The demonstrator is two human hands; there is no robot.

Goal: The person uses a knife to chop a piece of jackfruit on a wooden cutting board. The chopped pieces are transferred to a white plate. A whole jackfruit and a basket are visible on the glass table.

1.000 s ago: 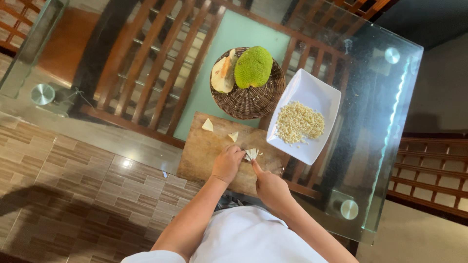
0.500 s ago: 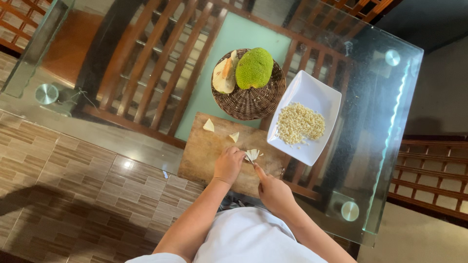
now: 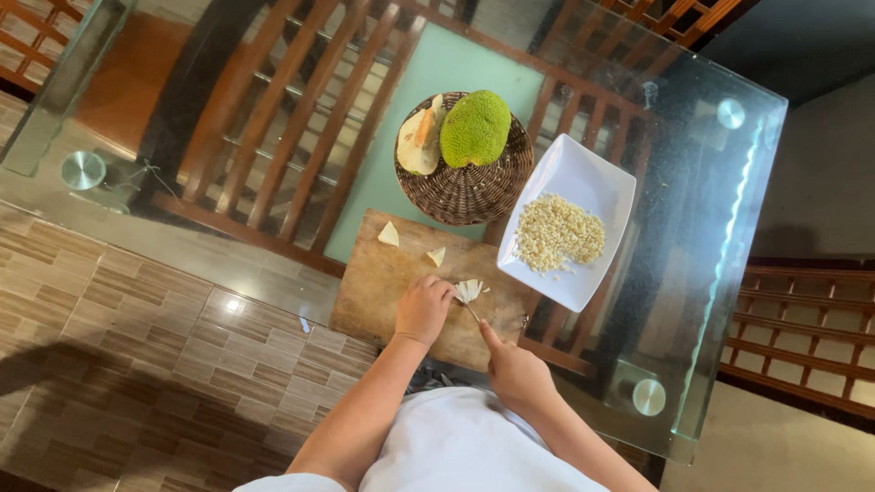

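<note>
Near the surface's front edge, the left hand (image 3: pixel 424 308) pins a pale fruit piece (image 3: pixel 468 290) on the wooden cutting board (image 3: pixel 383 282) while the right hand (image 3: pixel 515 372), clenched around a knife (image 3: pixel 474 314), slices it beside the white dish (image 3: pixel 583 182) that collects the chopped bits.

Right hand (image 3: pixel 515 372) drawn slightly back, knife (image 3: pixel 473 312) blade tilted lower.

Bare cutting board (image 3: pixel 383 287) left; basket (image 3: pixel 467 196), dish (image 3: pixel 583 173) ahead

left hand (image 3: pixel 423 310) curled, fingertips pressed down; right hand (image 3: pixel 515 372) fisted, index finger extended forward.
</note>
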